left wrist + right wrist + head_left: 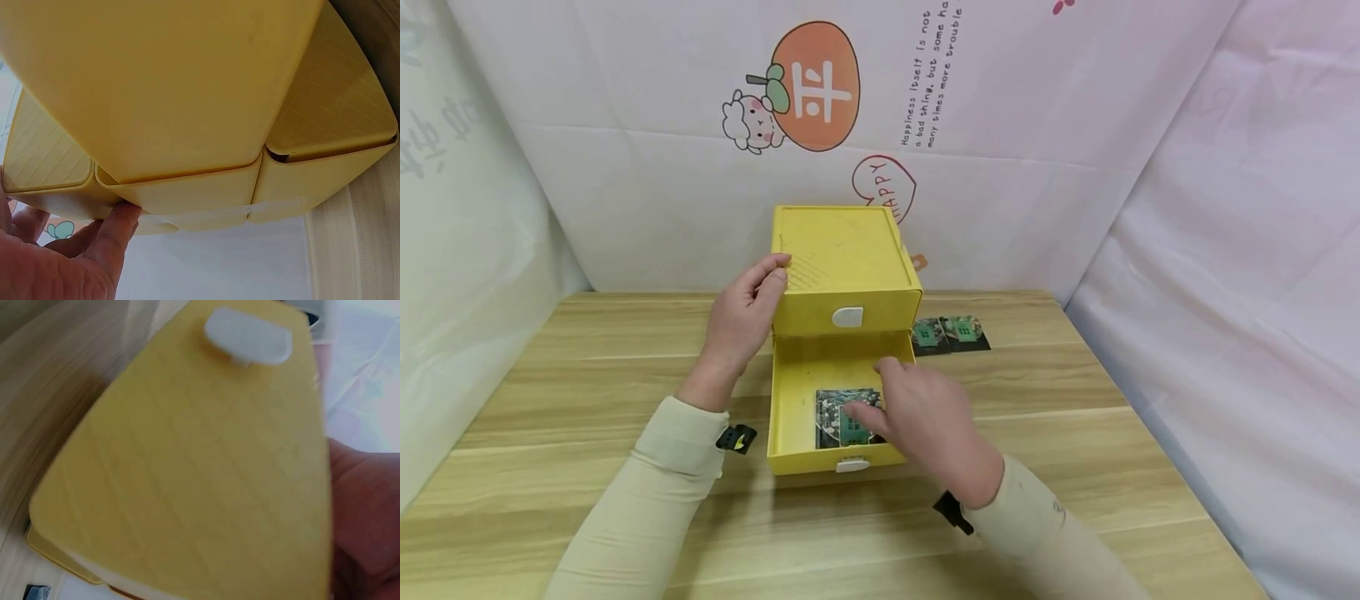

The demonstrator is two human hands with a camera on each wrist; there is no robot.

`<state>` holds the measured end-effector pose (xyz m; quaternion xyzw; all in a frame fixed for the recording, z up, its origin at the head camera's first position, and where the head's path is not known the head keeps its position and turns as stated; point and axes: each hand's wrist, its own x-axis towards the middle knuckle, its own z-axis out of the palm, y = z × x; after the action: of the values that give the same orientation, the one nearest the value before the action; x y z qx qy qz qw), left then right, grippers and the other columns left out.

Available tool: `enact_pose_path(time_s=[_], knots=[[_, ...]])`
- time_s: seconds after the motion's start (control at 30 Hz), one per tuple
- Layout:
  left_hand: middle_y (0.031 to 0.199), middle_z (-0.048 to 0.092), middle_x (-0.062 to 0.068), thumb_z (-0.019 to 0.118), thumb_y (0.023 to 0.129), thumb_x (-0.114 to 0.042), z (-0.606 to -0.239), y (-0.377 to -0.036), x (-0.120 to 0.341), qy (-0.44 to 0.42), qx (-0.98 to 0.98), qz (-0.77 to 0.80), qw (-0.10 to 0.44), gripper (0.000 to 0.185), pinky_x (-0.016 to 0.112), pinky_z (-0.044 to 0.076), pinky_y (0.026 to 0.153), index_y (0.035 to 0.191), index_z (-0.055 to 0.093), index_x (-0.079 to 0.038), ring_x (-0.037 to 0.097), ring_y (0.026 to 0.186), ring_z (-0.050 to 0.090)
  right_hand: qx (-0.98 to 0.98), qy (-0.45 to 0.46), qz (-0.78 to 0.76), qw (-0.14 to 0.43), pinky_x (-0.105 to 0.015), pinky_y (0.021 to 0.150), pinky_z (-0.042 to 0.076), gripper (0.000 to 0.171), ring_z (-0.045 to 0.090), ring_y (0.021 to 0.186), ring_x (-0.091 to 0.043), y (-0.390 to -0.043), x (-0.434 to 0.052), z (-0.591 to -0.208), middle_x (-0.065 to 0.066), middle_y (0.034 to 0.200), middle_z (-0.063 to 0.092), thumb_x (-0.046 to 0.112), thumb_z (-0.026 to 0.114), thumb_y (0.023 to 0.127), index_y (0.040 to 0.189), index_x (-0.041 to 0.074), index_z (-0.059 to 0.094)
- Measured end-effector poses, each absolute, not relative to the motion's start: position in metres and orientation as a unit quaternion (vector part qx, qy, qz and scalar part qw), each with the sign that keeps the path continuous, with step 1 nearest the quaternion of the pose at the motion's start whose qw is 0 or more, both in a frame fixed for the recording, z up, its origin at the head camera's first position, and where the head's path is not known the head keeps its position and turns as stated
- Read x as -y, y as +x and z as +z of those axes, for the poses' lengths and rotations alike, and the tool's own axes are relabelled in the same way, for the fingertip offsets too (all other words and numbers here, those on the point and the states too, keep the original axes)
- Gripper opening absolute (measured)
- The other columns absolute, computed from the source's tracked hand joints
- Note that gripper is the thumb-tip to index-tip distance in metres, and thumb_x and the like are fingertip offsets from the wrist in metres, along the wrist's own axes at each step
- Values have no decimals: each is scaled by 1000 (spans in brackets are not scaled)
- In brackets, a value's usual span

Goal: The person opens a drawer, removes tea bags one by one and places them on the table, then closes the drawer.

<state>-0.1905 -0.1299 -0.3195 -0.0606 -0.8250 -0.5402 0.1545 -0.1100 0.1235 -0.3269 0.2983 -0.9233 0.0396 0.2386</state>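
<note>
A yellow drawer box [838,242] stands on the table with its middle drawer [792,375] pulled out. Fingers and thumb of my left hand [741,312] hold the box at its upper left edge; the left wrist view shows them against its side. Printed square cards [829,421] lie overlapping near the drawer's front. My right hand [928,421], slightly blurred, hangs over the drawer's right wall, thumb stretched above the cards and apart from the index finger. Its other fingers are hidden. In the right wrist view, the drawer front with its white handle [249,336] covers part of that hand.
Two similar cards [966,333] lie on the wooden table [1060,467] to the right of the box. A printed white cloth [647,167] hangs close behind the box, with more cloth at both sides.
</note>
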Motion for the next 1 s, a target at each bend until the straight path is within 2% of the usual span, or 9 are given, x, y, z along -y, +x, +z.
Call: enact_pose_path(time_s=[0.1,0.17,0.23,0.33,0.43,0.57,0.7,0.87,1.0], knots=[[150,59,0,42,108,-54,-320,-190,130,-60,826,-538,153,53,42,44,91,150,58,-26,24,112,59,931,298,-4,211,-20,38,15,60,24,38,-4,-115,-122,-326,10,51,27,70,71,88,78,11,65],[150,59,-1,42,108,-54,-320,-190,130,-59,827,-538,154,53,41,44,89,150,58,-26,23,109,58,925,309,-39,219,-21,40,10,66,15,39,-4,-117,-121,-327,11,52,17,75,68,86,62,17,47],[149,60,0,42,108,-54,-320,-190,130,-58,827,-537,156,53,41,43,86,150,59,-26,24,103,57,913,321,-72,242,-23,42,7,73,9,41,-4,-119,-120,-327,10,52,11,79,66,84,58,22,29],[147,61,0,43,108,-54,-320,-191,130,-57,826,-539,158,52,40,43,85,149,60,-26,23,99,55,901,332,-103,258,-24,43,6,79,7,41,-6,-122,-116,-329,9,53,8,84,63,81,59,22,20],[146,62,0,43,108,-55,-320,-191,130,-57,825,-540,156,53,41,43,86,149,60,-26,24,100,55,905,330,-115,244,-25,41,7,78,12,39,-7,-126,-112,-330,8,53,10,87,60,80,59,22,22],[148,61,0,43,108,-55,-321,-191,130,-55,824,-543,153,53,42,44,91,149,60,-26,23,109,57,918,316,-126,204,-26,39,11,77,17,37,-8,-130,-107,-332,8,51,12,91,57,78,56,22,31],[148,60,-1,43,108,-55,-321,-192,130,-54,823,-545,153,53,42,45,94,148,60,-26,23,114,58,927,302,-133,179,-26,39,12,78,18,38,-7,-133,-102,-332,9,50,14,94,55,75,56,22,32],[149,60,-1,43,108,-55,-320,-191,130,-52,825,-541,155,53,42,45,92,148,60,-26,23,113,58,943,290,-112,122,-25,39,13,77,18,39,-6,-133,-98,-331,9,50,15,91,61,74,57,22,31],[148,61,0,43,108,-55,-319,-191,130,-54,826,-539,157,52,44,46,94,149,60,-26,24,117,59,952,279,-87,91,-25,37,17,74,23,38,-7,-134,-97,-332,9,50,19,87,67,75,62,20,38]])
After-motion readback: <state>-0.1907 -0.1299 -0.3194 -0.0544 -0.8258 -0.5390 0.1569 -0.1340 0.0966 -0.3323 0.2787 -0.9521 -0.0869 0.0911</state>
